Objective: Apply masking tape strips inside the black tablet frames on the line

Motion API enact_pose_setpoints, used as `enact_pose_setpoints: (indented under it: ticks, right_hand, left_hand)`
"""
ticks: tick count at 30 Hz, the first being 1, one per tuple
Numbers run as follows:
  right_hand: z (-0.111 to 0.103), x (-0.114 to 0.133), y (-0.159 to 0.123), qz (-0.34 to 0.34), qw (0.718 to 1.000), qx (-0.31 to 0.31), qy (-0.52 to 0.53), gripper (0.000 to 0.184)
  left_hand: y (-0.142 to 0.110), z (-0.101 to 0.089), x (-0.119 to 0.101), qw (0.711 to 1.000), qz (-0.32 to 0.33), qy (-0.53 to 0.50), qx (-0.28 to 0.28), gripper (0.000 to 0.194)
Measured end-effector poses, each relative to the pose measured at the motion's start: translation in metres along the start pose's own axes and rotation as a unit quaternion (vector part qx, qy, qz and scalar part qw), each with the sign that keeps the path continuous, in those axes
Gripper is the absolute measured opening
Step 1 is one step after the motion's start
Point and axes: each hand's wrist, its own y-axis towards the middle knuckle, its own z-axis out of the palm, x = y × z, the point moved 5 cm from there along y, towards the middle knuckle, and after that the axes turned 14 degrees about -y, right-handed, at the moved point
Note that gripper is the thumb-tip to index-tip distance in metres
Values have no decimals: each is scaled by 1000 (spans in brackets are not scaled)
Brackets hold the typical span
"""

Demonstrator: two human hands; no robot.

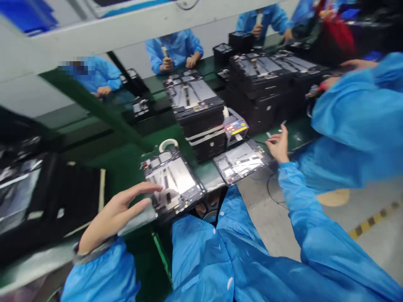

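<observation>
The left open gadget (181, 176) is flat and black-edged, with a shiny silver middle, dark strips and little parts showing. It lies face up at the front of the desk (121, 167). The right open gadget (239, 162) looks much the same, tilted a different way, near the desk's front edge. Its small parts are too blurry to tell.

Left hand (118, 212) reaches forward, palm down, thumb and fingers spread; right hand (278, 144), farther right, is raised with fingers bent. Both forearms are blue-sleeved.
</observation>
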Motion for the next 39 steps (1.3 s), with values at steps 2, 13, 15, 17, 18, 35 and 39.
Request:
enact_pose_setpoints:
  ticks: [2,13,15,17,18,35,39]
  right_hand:
    - [-12,5,-10,-63,996,-54,11,92]
    - [13,196,-206,-30,962,175,207,41]
    - [51,230,-229,-10,921,301,247,43]
    - [85,254,-238,-3,892,358,275,42]
    - [100,262,-239,-1,885,373,281,40]
    - [101,245,-215,7,908,344,238,32]
    - [99,259,-213,-23,905,372,205,33]
  left_hand:
    - [-9,-18,8,998,4,-16,-53,44]
    - [79,-73,94,957,108,-63,-260,35]
    - [103,-69,95,965,120,-55,-228,35]
    - [124,-63,86,976,126,-42,-175,37]
    - [135,-59,79,981,126,-30,-143,38]
    - [165,-23,33,959,235,147,54,35]
    - [150,-27,40,955,241,166,46,40]
